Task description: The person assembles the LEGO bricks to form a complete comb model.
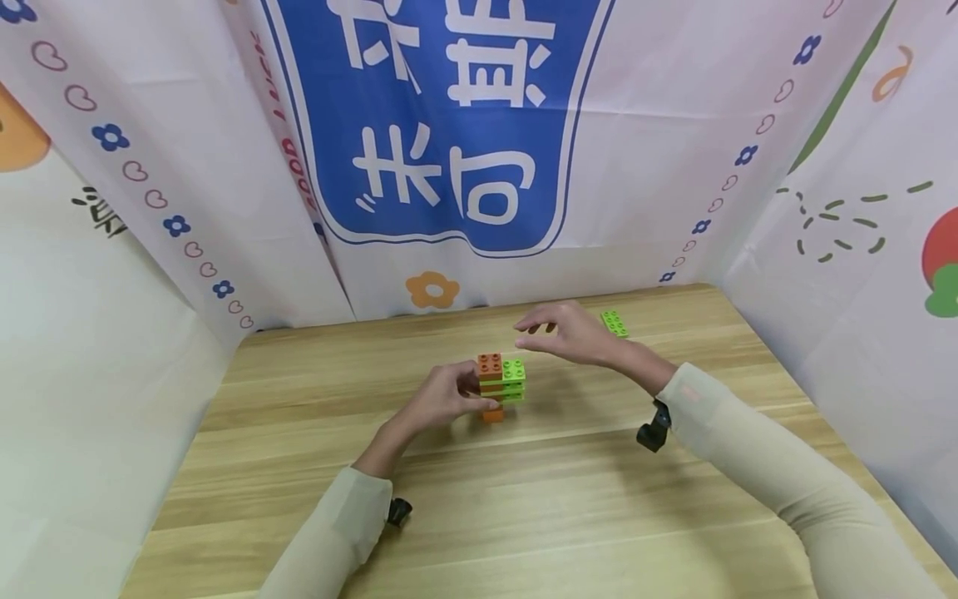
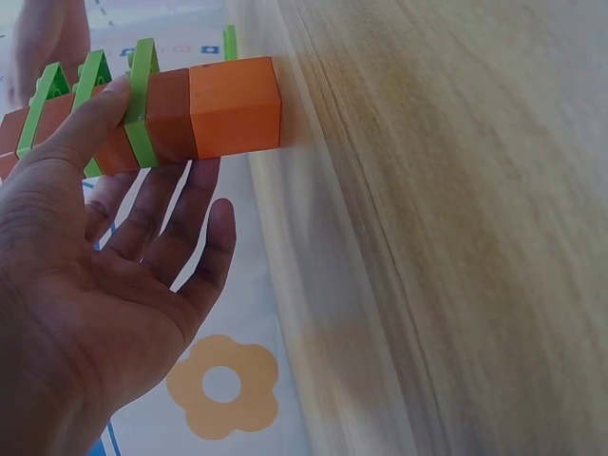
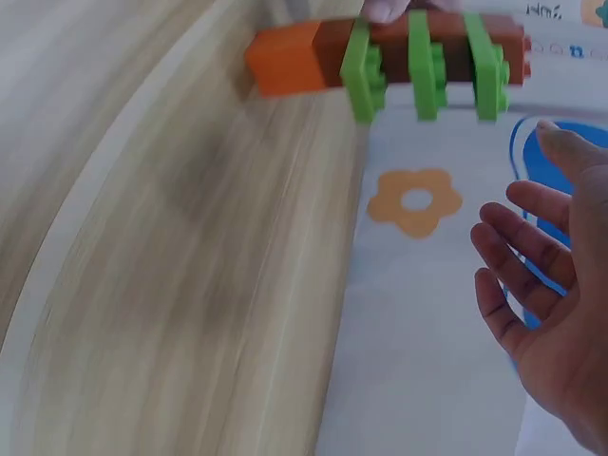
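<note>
An upright tower of toy building bricks (image 1: 490,372) stands on the wooden table, its orange brick (image 2: 237,106) at the bottom. Above that, brown-orange bricks alternate with thin green plates (image 3: 427,66) that jut out to the right, studs up. My left hand (image 1: 446,395) holds the tower from the left, thumb on the near side and fingers on the far side. To the upper right of the tower, my right hand (image 1: 572,334) hovers with loosely bent fingers and nothing in them. In the right wrist view this hand (image 3: 560,275) is apart from the bricks.
A loose green studded plate (image 1: 614,324) lies near the table's back edge, behind the right hand. Printed white cloth (image 1: 636,191) with a blue panel hangs along the back of the wooden table (image 1: 539,516) and at both sides.
</note>
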### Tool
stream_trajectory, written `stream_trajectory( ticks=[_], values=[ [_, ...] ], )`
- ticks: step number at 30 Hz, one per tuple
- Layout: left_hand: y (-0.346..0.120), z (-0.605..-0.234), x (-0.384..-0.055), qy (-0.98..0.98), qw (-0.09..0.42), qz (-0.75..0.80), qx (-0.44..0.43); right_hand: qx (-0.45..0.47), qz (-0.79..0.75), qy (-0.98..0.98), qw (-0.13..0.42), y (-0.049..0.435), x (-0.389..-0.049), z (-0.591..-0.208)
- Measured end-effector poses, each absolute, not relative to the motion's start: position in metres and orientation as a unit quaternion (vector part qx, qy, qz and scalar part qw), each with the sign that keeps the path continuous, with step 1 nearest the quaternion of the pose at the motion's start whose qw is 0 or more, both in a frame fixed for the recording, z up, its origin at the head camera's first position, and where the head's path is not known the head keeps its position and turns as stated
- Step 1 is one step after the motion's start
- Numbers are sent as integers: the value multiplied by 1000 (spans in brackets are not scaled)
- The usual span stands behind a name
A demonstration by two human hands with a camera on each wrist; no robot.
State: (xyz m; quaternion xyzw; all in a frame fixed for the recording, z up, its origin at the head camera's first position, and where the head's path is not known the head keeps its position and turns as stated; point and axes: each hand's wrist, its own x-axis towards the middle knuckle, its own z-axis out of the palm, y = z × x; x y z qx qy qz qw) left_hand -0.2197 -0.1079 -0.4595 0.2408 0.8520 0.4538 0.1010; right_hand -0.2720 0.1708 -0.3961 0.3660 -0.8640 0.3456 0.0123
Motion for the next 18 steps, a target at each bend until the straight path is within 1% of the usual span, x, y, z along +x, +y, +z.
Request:
stream_trajectory(
  ticks=[5, 13, 18],
  values=[
    [-109, -461, -220, 853, 101, 452, 240, 350, 338, -874, 13, 187, -280, -403],
    [-108, -460, -219, 853, 101, 457, 230, 342, 302, -889, 36, 211, -292, -414],
    [-108, -460, -219, 853, 102, 456, 230, 327, 291, -898, 31, 227, -298, -420]
  ],
)
